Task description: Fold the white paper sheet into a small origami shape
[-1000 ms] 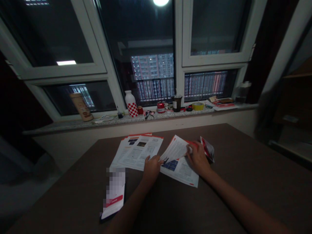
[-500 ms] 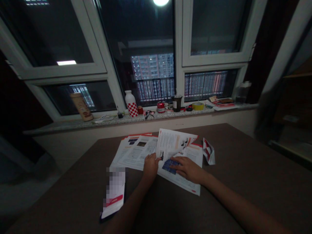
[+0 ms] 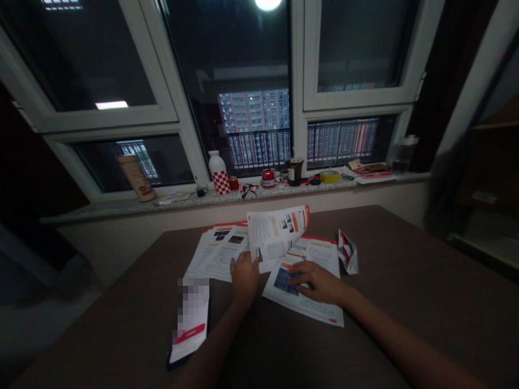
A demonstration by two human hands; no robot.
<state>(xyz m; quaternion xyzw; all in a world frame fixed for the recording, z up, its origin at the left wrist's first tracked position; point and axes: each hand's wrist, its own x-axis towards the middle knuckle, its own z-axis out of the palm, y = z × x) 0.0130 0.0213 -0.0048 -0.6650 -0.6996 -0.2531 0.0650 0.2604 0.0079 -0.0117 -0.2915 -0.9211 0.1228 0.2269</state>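
Observation:
Between the thumb and fingers of my left hand (image 3: pixel 245 278) is the lower edge of a lifted printed sheet (image 3: pixel 271 237), its right side curling up. My right hand (image 3: pixel 318 281) lies with fingers spread on another printed sheet (image 3: pixel 314 310), over a blue picture. Under and left of my left hand, several overlapping printed pages (image 3: pixel 214 259) with orange-red top edges lie flat. A phone (image 3: pixel 192 319) with a lit, partly pixelated screen rests beside my left forearm.
A folded red-and-white packet (image 3: pixel 347 251) stands right of the papers on the dark table (image 3: pixel 405 302). Along the windowsill are a checkered bottle (image 3: pixel 219 173), a tan tumbler (image 3: pixel 137 177), a dark cup (image 3: pixel 294 172), yellow tape (image 3: pixel 329 176) and small items.
My left hand has moved slightly left with the lifted sheet, which has swung left off the page below. The sheet under my right hand has shifted a little right.

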